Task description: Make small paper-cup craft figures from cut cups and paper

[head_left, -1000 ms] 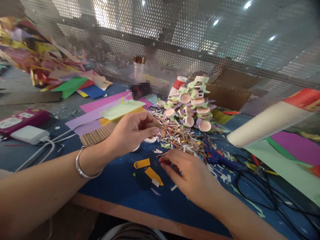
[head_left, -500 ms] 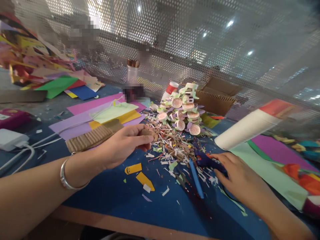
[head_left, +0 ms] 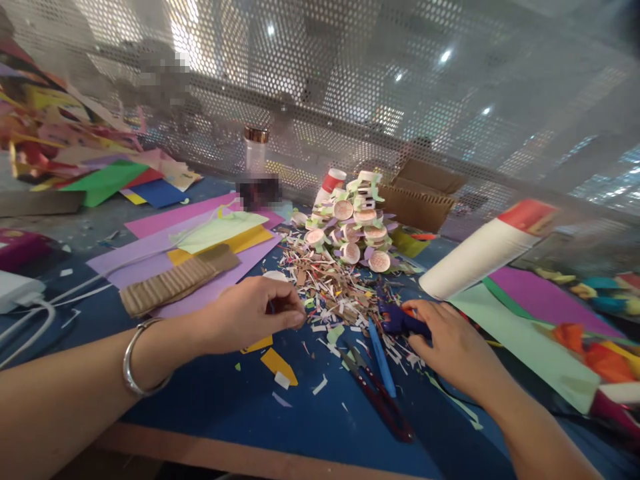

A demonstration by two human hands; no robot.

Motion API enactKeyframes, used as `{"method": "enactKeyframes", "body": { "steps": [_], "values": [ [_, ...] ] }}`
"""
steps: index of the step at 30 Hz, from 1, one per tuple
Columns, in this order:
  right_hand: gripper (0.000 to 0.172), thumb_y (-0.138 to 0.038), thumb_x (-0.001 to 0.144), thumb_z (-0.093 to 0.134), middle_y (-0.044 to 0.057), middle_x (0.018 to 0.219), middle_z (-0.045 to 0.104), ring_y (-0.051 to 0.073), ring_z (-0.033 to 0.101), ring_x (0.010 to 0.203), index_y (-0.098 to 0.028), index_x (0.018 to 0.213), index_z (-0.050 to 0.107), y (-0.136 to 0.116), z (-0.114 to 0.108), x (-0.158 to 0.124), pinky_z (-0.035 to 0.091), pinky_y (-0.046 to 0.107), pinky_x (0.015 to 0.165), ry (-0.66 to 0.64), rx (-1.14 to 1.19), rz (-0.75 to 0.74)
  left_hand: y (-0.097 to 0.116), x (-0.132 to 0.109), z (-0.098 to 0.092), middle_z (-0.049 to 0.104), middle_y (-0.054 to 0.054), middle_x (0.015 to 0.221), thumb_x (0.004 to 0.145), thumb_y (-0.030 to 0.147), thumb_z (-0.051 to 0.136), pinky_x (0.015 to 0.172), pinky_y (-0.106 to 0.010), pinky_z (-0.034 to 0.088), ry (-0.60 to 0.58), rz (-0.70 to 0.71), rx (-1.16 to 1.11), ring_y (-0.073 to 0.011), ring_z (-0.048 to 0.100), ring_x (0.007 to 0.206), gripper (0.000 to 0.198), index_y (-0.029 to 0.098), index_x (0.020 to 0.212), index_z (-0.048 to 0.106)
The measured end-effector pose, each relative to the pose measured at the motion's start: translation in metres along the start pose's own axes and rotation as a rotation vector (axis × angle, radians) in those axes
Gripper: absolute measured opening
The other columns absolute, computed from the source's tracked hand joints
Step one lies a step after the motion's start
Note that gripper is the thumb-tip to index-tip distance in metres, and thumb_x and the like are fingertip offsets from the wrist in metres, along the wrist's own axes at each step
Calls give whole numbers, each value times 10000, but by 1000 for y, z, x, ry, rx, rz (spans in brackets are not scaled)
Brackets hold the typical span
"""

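My left hand (head_left: 253,315) is over the scrap pile's left side, its fingers curled to the thumb. Whatever may be between those fingertips is hidden. Just behind it shows a white disc (head_left: 275,275); whether the hand touches it is unclear. My right hand (head_left: 443,337) grips a dark blue glue gun (head_left: 406,321) with an orange trigger, its nozzle toward the paper scraps (head_left: 327,280). Beside the gun are a blue stick-like tool (head_left: 383,363) and scissors (head_left: 385,403) with dark red handles. Behind the scraps rises a stack of small white rolls (head_left: 353,223) with green and purple paper bits.
Corrugated cardboard (head_left: 175,280) lies on coloured sheets (head_left: 105,257) at left, near a white charger with cables (head_left: 23,293). A bottle (head_left: 256,150) and a cardboard box (head_left: 420,197) stand at the back. A white tube (head_left: 475,260) leans at right. Yellow paper pieces (head_left: 280,365) lie in front.
My left hand has turned and curled; the brown cardboard piece it held no longer shows. A white disc now shows behind it. My right hand keeps the glue gun, and the view has shifted slightly.
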State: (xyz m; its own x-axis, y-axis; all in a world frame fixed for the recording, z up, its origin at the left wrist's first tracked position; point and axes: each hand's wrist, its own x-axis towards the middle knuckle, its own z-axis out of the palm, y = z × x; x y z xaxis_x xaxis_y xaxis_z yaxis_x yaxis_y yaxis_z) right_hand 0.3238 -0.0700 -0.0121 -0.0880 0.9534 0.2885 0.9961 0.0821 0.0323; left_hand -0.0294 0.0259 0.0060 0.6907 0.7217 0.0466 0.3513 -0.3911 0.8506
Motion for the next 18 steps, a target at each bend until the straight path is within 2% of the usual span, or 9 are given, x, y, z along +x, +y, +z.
{"method": "enactKeyframes", "body": {
  "steps": [4, 8, 12, 14, 15, 18],
  "values": [
    [295, -185, 803, 486, 101, 1002, 706, 299, 675, 974, -208, 1066, 616, -5, -7, -4, 516, 445, 884, 91, 97, 25, 1, -1, 10, 745, -9, 759, 866, 276, 655, 572, -225, 405, -18, 34, 99, -135, 628, 633, 128, 233, 875, 775],
    [313, -197, 827, 495, 98, 1013, 713, 291, 699, 957, -201, 1121, 599, -20, -16, -9, 541, 436, 848, 150, 220, 93, -1, 1, 12, 770, -43, 873, 880, 235, 640, 680, -259, 452, -37, 134, 223, -179, 659, 776, 189, 255, 954, 813],
    [298, -222, 910, 523, 62, 1038, 729, 218, 722, 913, -223, 1206, 557, -53, -26, -8, 568, 326, 758, 129, 409, 124, 1, 2, 10, 752, -75, 966, 939, 327, 597, 825, -319, 472, 64, 156, 246, -241, 631, 979, 241, 255, 1031, 807],
    [291, -225, 942, 503, 27, 1010, 720, 172, 707, 833, -244, 1229, 543, -76, -30, -4, 564, 277, 707, 98, 518, 103, 7, 1, 11, 738, -83, 1047, 959, 415, 585, 846, -334, 474, 101, 112, 169, -246, 625, 1005, 298, 252, 1099, 792],
    [298, -213, 936, 511, 28, 1015, 714, 173, 697, 846, -243, 1230, 550, -87, -32, -1, 562, 284, 719, 83, 663, 100, 10, -1, 13, 736, -83, 1087, 956, 465, 592, 839, -333, 476, 99, 71, 95, -242, 631, 997, 340, 253, 1147, 778],
    [335, -191, 903, 544, 35, 1106, 701, 189, 679, 993, -250, 1232, 564, -119, -32, 10, 552, 342, 866, 66, 909, 34, 18, -5, 23, 760, -62, 1055, 925, 531, 641, 780, -300, 483, -6, -45, -286, -201, 649, 890, 424, 245, 1220, 745]
  ]
}}
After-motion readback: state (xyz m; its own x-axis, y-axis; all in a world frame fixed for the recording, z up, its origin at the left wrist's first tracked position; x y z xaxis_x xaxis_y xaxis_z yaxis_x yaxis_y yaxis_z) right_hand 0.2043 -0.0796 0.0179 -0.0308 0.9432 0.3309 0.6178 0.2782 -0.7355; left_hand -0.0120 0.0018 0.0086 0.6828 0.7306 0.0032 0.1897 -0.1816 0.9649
